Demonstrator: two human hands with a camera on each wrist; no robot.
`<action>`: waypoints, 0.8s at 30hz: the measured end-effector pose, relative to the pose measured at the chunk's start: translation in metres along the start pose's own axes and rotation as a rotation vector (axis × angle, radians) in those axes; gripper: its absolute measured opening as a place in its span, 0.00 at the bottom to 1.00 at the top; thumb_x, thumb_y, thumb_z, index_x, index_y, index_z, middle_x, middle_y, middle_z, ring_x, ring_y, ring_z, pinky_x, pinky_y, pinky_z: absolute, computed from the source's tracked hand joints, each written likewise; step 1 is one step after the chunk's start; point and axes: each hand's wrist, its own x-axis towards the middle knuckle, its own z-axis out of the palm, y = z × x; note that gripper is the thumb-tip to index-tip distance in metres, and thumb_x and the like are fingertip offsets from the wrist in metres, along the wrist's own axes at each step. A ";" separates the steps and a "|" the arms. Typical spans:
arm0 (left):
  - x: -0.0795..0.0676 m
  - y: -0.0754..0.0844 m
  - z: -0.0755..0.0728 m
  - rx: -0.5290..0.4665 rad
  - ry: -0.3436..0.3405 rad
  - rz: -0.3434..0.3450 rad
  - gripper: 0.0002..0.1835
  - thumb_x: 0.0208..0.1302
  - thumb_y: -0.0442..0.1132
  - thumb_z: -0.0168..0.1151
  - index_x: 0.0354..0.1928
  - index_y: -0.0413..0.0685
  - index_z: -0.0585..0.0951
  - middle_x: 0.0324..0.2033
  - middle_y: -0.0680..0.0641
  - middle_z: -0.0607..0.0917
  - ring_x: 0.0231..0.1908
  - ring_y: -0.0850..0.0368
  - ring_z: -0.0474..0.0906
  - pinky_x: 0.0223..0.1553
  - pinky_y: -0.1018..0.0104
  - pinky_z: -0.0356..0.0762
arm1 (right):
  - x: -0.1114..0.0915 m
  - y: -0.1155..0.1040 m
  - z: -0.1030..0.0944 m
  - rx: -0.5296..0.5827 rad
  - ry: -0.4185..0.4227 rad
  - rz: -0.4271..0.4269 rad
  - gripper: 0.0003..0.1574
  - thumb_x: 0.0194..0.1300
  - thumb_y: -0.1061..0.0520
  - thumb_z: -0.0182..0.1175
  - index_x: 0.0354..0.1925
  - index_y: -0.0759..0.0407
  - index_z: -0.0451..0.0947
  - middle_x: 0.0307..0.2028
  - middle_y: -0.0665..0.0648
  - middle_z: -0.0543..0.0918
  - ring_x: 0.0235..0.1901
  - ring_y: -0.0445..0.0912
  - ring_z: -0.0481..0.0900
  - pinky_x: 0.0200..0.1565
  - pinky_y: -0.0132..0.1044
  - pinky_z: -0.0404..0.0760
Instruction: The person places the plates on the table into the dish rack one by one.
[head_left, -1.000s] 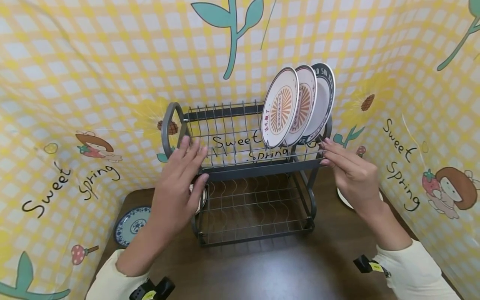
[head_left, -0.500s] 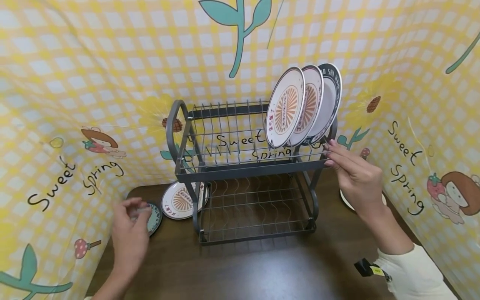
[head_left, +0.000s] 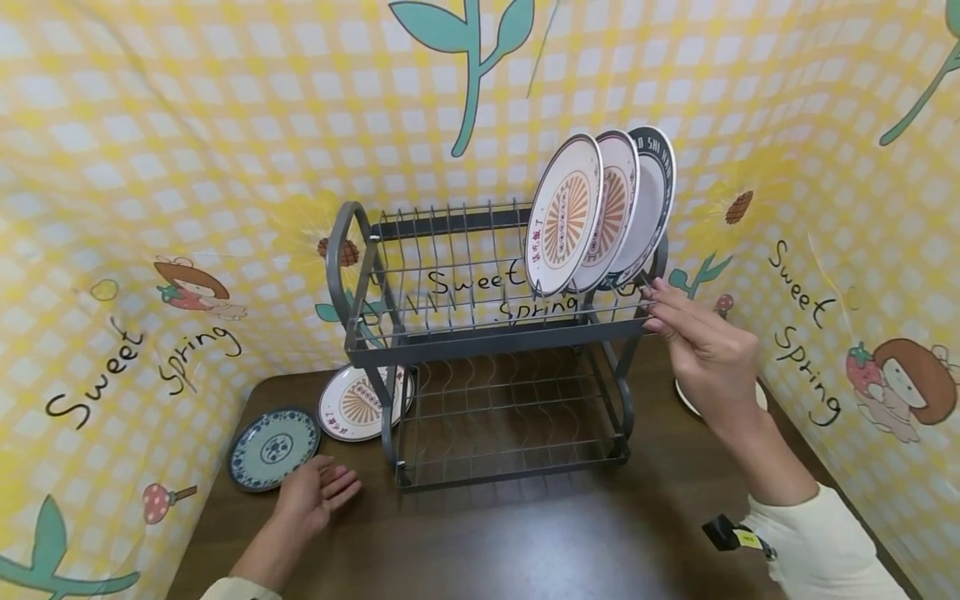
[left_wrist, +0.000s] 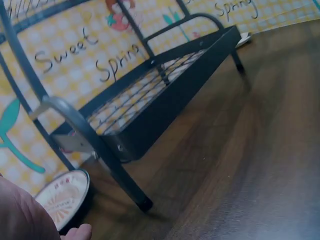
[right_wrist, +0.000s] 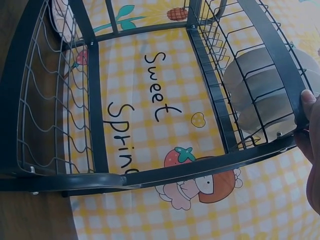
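A two-tier dark grey dish rack (head_left: 487,347) stands on the table. My right hand (head_left: 705,354) grips the front right corner of its upper tier; in the right wrist view the thumb (right_wrist: 308,100) lies on the rack's bar. Near the lower left, my left hand (head_left: 311,496) is held low with loosely extended fingers and nothing in it. Just behind that hand lies a blue-patterned plate (head_left: 273,448). A sunburst plate (head_left: 356,407) lies beside the rack's left leg, partly hidden by it. Two sunburst plates and a dark-rimmed plate (head_left: 660,192) stand tilted at the upper tier's right end.
The brown wooden table (head_left: 510,542) extends in front of the rack. Behind my right hand a white dish (head_left: 761,395) is mostly hidden. A yellow checked cloth (head_left: 300,108) rises at the back and both sides. The rack's lower tier (head_left: 510,417) is a wavy wire grid.
My left hand has left the rack's upper left end, passed down over the blue-patterned plate and shifted right, its fingers spreading. My right hand keeps its grip on the rack.
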 end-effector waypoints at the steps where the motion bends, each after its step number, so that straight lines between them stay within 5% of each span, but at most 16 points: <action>1: 0.005 -0.001 0.001 -0.010 0.022 -0.001 0.30 0.75 0.41 0.34 0.74 0.37 0.46 0.64 0.30 0.60 0.66 0.38 0.62 0.60 0.50 0.75 | 0.000 0.000 0.000 0.001 -0.003 0.003 0.15 0.45 0.72 0.71 0.35 0.64 0.88 0.42 0.62 0.87 0.47 0.53 0.85 0.54 0.27 0.79; 6: 0.028 -0.002 0.007 -0.046 0.116 0.002 0.32 0.75 0.42 0.36 0.74 0.36 0.45 0.63 0.31 0.61 0.66 0.38 0.63 0.61 0.47 0.74 | -0.002 0.002 0.001 0.003 -0.006 -0.002 0.16 0.43 0.74 0.71 0.35 0.65 0.88 0.42 0.62 0.87 0.47 0.54 0.85 0.55 0.29 0.79; 12: 0.050 -0.004 0.014 -0.095 0.106 0.026 0.31 0.76 0.41 0.33 0.74 0.35 0.43 0.69 0.29 0.55 0.67 0.38 0.62 0.62 0.48 0.72 | 0.002 -0.004 0.000 0.020 0.009 -0.019 0.12 0.44 0.74 0.71 0.33 0.68 0.87 0.41 0.65 0.87 0.46 0.56 0.85 0.54 0.32 0.80; 24: 0.063 0.007 0.031 -0.252 0.144 -0.011 0.29 0.76 0.38 0.34 0.76 0.46 0.46 0.64 0.39 0.66 0.65 0.47 0.66 0.62 0.53 0.73 | 0.000 0.000 -0.001 0.006 0.007 -0.008 0.15 0.41 0.75 0.72 0.31 0.65 0.88 0.41 0.63 0.87 0.46 0.54 0.85 0.54 0.32 0.80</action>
